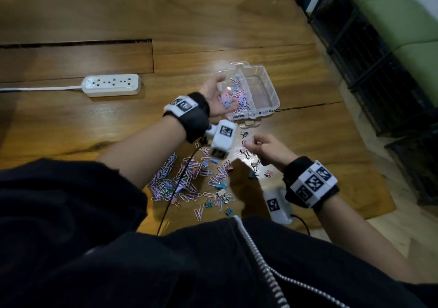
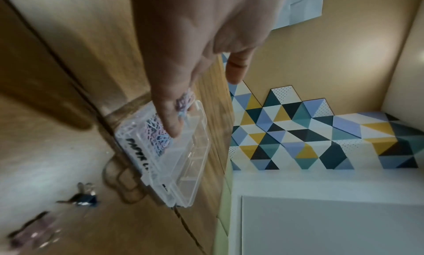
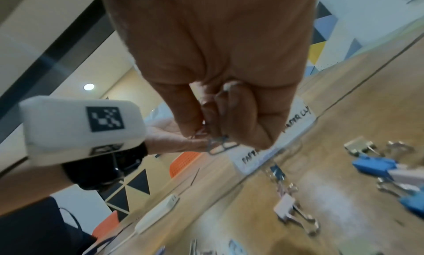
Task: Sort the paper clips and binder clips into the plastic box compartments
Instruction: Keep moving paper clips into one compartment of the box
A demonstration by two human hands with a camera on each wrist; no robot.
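Observation:
A clear plastic box with two compartments stands on the wooden table; its left compartment holds pastel paper clips and its right one looks bare. My left hand hovers palm up at the box's left edge, fingers fairly straight, and a small bunch of paper clips lies on them. My right hand is below the box, fingers curled, pinching a thin wire clip that looks like a paper clip. Loose paper clips and small binder clips are scattered near me.
A white power strip with its cord lies to the left. A black cable crosses the clip pile. More binder clips lie by my right hand. Black wire crates stand beyond the table's right edge.

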